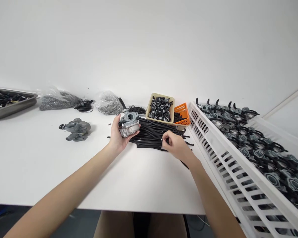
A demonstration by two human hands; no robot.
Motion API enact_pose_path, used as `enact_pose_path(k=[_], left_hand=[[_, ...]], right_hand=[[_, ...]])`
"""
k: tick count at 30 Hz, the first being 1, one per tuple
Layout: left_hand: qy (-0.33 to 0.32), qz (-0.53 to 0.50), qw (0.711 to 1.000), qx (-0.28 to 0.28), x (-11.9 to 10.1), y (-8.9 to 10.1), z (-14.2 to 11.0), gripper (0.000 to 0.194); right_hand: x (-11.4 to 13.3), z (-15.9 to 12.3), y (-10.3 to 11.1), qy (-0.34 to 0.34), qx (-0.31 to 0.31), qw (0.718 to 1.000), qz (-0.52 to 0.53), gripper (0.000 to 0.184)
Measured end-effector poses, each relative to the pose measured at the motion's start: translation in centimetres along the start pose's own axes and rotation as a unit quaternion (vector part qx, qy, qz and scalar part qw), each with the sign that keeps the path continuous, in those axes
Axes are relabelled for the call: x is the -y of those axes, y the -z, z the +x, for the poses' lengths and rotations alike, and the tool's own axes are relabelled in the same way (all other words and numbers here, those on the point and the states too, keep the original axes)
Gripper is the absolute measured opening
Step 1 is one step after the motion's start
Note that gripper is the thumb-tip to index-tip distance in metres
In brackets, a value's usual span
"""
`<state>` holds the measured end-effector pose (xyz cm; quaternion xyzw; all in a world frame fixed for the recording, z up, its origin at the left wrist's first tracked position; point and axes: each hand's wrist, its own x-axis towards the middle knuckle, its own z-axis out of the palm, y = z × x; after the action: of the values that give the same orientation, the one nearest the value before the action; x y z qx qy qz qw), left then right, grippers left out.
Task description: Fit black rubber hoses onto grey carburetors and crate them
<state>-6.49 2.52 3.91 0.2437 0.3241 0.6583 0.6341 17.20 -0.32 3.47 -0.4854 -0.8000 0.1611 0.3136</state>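
Left hand point(117, 139) gripping a silver-grey, blocky metal carburetor point(130, 125); over to the right, right hand point(176, 144) pinching a slim black rubber tube point(184, 164) beside piled black hoses point(149, 128).

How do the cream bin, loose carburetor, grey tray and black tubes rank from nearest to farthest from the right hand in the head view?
From the right hand:
1. Black tubes: lying right at the hand.
2. Cream bin: just behind the tubes.
3. Loose carburetor: well out to the left.
4. Grey tray: farthest left, at the picture's edge.
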Motion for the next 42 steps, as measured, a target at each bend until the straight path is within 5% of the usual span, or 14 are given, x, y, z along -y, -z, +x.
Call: enact_pose_path(k=[3,8,11,15,21,26,29,36,42], left_hand=[[-0.057,0.020,0.998,0.022,0.1,0.3,0.4,0.041],[-0.086,0.049,0.994,0.051,1.3,0.6,0.6,0.045],[-0.120,0.058,0.990,0.042,1.9,0.8,0.6,0.051],[-0.135,0.080,0.987,0.030,2.1,0.9,0.7,0.051],[-0.118,0.110,0.984,0.070,2.5,0.6,0.1,0.055],[-0.131,0.156,0.974,0.095,3.7,0.5,-0.5,0.054],[-0.140,0.159,0.972,0.103,4.1,0.6,-0.7,0.052],[-0.159,0.138,0.976,0.060,3.9,0.3,-0.8,0.051],[-0.172,0.141,0.972,0.074,3.9,0.2,-1.1,0.050]], right_hand=[[-0.1,0.6,0.0,-0.048,-0.108,0.978,0.169,0.015],[0.8,1.1,-0.5,-0.050,-0.266,0.864,0.424,0.037],[0.8,1.1,-0.6,-0.038,-0.290,0.819,0.493,0.026],[0.3,1.2,-1.0,-0.050,-0.264,0.794,0.545,0.018],[0.5,1.2,-2.6,-0.069,-0.221,0.817,0.528,0.021],[0.9,0.8,-4.3,-0.059,-0.124,0.924,0.358,0.017],[0.7,0.7,-4.7,-0.068,-0.072,0.954,0.284,0.025],[0.9,0.7,-4.9,-0.015,-0.050,0.955,0.292,0.028],[1.5,0.5,-4.8,-0.049,0.045,0.918,0.391,0.037]])
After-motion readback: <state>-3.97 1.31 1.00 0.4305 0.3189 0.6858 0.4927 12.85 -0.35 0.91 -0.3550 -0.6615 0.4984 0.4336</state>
